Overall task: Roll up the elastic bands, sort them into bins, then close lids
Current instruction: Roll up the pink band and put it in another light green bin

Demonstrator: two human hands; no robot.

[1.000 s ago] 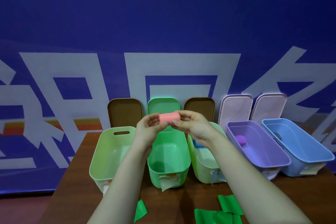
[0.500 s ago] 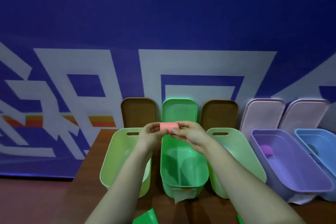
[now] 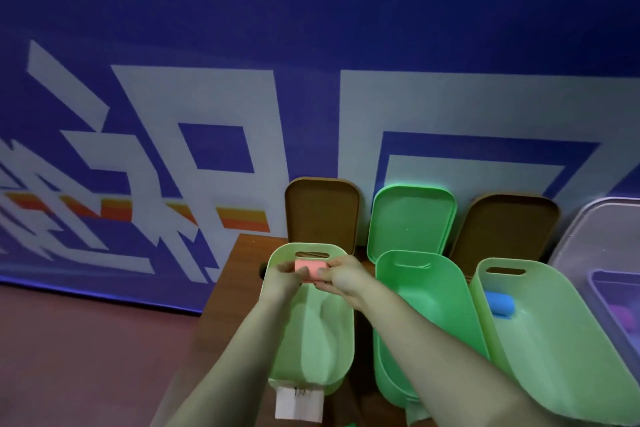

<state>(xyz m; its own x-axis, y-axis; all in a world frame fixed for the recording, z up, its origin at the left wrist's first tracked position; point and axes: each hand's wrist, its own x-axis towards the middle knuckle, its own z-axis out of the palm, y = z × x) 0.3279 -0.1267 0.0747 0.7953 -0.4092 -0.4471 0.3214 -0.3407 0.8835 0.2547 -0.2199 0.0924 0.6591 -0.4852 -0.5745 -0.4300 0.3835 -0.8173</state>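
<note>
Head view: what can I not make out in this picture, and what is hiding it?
- Pink roll: both ends are covered by the left hand and the right hand, head view.
- Purple bin: cut off by the right edge, head view; the purple thing inside is blurred.
- Paper label on the pale green bin: writing too small to read.

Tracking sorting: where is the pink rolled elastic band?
Head view, left-centre: pink band between left hand and right hand, over the leftmost pale green plastic bin.
</note>
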